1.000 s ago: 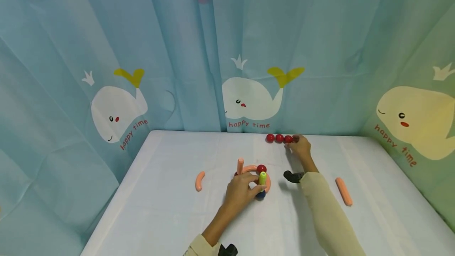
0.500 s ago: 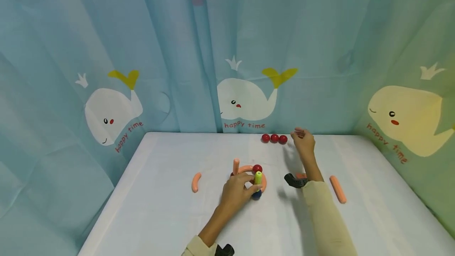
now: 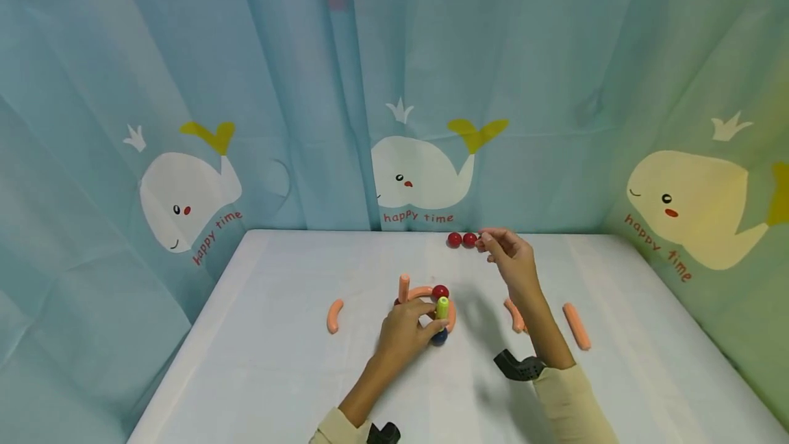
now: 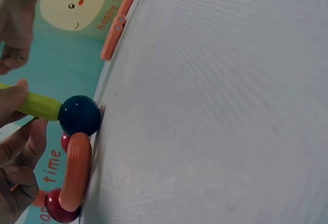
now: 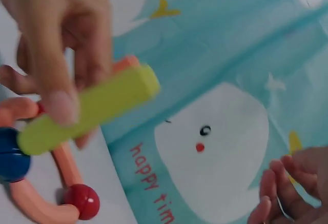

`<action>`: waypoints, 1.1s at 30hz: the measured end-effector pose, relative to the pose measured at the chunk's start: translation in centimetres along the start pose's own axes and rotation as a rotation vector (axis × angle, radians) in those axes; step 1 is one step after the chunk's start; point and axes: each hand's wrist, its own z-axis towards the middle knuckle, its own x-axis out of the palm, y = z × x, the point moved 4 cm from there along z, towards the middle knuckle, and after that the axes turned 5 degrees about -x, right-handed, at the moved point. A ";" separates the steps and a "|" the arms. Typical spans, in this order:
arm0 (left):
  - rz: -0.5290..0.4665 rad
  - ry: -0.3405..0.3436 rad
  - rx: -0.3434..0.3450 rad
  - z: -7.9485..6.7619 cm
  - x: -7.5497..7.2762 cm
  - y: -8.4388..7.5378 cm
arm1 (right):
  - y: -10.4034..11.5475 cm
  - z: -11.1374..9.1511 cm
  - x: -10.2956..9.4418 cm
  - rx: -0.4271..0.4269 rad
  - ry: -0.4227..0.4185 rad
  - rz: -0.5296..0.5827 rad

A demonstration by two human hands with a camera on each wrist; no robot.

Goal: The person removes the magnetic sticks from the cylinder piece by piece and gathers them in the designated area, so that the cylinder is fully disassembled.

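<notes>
My left hand pinches an upright yellow-green toy rod between thumb and fingers. The rod's lower end meets a dark blue ball, part of a ring of curved orange rods and red balls on the table. An upright orange rod stands on the ring's far-left side, its base hidden by my left hand. In the air near the back, my right hand has loosely bent fingers with nothing seen between them. It overlaps the last of a row of red balls.
A white table runs back to a blue whale-print curtain. One short curved orange rod lies left of the ring, another curved orange rod to its right, partly behind my right forearm. Farther right is a straight orange rod.
My right hand has left the red ball at the row's right end, lifted, and come back nearer and leftward. My left hand keeps its pinch on the yellow-green rod. The head view has shifted slightly.
</notes>
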 end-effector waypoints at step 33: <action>0.055 0.177 -0.041 -0.4 0.5 0.8 | 0.3 -7.4 4.7 -0.382 0.487 -0.310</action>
